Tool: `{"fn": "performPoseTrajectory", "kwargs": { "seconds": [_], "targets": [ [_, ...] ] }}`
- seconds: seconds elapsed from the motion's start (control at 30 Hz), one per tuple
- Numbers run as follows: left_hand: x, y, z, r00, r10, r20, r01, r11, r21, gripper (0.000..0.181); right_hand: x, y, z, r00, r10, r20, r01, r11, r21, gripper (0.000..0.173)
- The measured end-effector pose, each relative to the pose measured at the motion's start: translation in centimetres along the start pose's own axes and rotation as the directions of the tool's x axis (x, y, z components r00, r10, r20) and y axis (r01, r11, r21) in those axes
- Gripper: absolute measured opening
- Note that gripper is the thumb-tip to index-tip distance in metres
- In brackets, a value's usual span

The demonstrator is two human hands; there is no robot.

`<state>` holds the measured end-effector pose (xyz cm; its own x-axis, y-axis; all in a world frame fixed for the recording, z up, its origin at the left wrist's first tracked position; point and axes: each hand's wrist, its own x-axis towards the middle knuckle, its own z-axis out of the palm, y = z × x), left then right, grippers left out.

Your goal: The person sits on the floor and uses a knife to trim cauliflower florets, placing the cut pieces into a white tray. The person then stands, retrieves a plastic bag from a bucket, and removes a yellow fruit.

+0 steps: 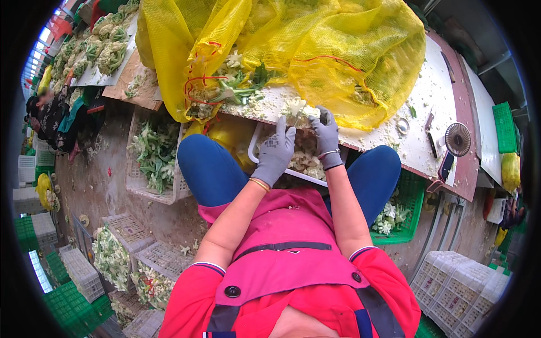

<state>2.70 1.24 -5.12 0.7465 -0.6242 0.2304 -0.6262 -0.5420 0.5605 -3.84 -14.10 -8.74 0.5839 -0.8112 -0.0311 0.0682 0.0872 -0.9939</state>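
Observation:
Both hands wear grey gloves and meet at a piece of cauliflower (296, 111) over the table's near edge. My left hand (277, 145) is at its near left side, fingers upright against it; how firmly it grips is unclear. My right hand (327, 135) grips the piece from the right, thumb and fingers on its pale stem. A blade or tool in either hand cannot be made out. Below the hands, a white tub (253, 145) with cut florets (310, 162) stands between the knees. Trimmed cauliflower leaves (243, 91) lie on the table beyond the left hand.
Yellow mesh sacks (346, 46) of cauliflower cover the table's middle. A knife (432, 144), small fan (457, 139) and phone (446, 166) lie at the right. Crates of leaves, one white (131, 169) and one green (416, 211), flank the knees. Another person (53, 118) is at the far left.

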Motion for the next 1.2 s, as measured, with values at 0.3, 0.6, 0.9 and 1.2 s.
{"fn": "performPoseTrajectory", "kwargs": {
  "seconds": [0.3,0.6,0.9,1.2],
  "targets": [
    [3.0,2.7,2.3,0.969,-0.116,0.217,0.110,0.993,0.040,0.049,-1.6,-0.5,0.7,0.945,-0.278,-0.173,0.199,0.907,-0.372,0.040],
    [4.0,0.7,2.9,0.998,0.008,0.066,0.007,0.976,-0.219,0.050,-0.9,-3.3,-3.5,0.990,0.120,-0.073,-0.080,0.911,0.404,0.041],
    [0.1,2.5,-3.4,0.821,0.176,0.544,0.387,0.529,-0.755,0.054,-4.7,-8.2,-5.0,0.808,0.361,0.466,-0.532,0.788,0.310,0.063],
    [-0.9,2.1,-3.2,0.910,0.351,0.223,-0.176,0.811,-0.558,0.046,-5.1,-7.6,-5.9,0.776,0.286,0.562,-0.506,0.815,0.282,0.067]
  ]
}}
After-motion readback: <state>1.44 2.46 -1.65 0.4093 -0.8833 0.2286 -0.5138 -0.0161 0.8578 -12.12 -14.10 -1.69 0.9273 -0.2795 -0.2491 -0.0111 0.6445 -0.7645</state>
